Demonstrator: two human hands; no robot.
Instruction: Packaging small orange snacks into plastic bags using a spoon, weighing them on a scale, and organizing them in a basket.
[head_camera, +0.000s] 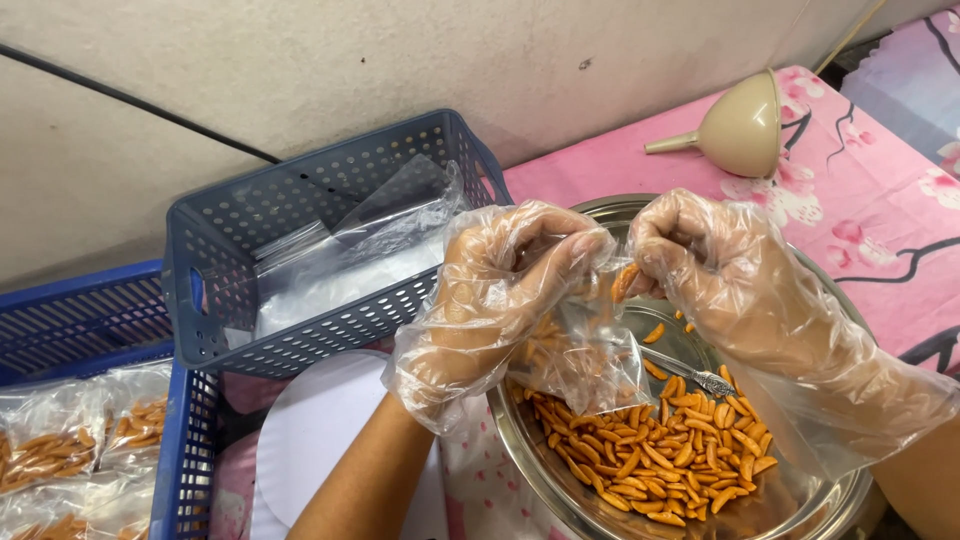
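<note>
Both hands wear loose clear plastic gloves. My left hand (500, 290) grips the mouth of a small clear plastic bag (585, 360) partly filled with orange stick snacks. My right hand (720, 270) pinches a few orange snacks (624, 282) at the bag's opening. Both hands hover over a round steel tray (800, 500) that holds a heap of the same orange snacks (650, 450) and a metal spoon (690, 375).
A blue perforated basket (300, 250) with empty clear bags stands behind the left hand. Another blue basket (90, 400) at the left holds filled snack bags. A beige funnel (735, 130) lies on the pink floral cloth (870, 200). A white disc (320, 420) lies below the basket.
</note>
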